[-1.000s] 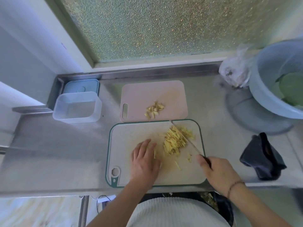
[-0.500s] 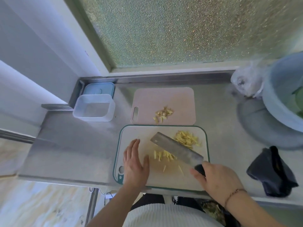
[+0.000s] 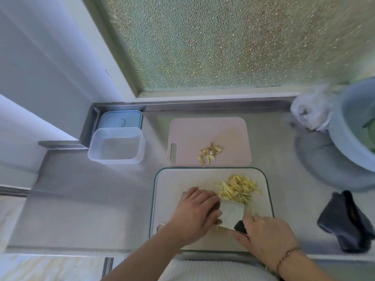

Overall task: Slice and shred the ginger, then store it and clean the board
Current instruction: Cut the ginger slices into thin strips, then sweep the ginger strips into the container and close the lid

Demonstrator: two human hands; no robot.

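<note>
Both hands are working at the white board [image 3: 168, 185] near the counter's [image 3: 81, 189] front edge. Her right hand [image 3: 265, 236] is gripping the cleaver's [image 3: 231, 214] dark handle, fingers curled round it, the blade lying nearly flat on the board. Her left hand [image 3: 197, 213] is lying over the blade, fingers fairly straight, pressing down on it. Shredded ginger [image 3: 238, 188] is sitting in a heap on the board's far right part, touching the blade's far edge. Beyond it a pink board [image 3: 203, 130] is carrying pale ginger scraps [image 3: 210, 153]. An open tub [image 3: 116, 146] is waiting near the counter's far left corner, its lid [image 3: 119, 121] just behind.
</note>
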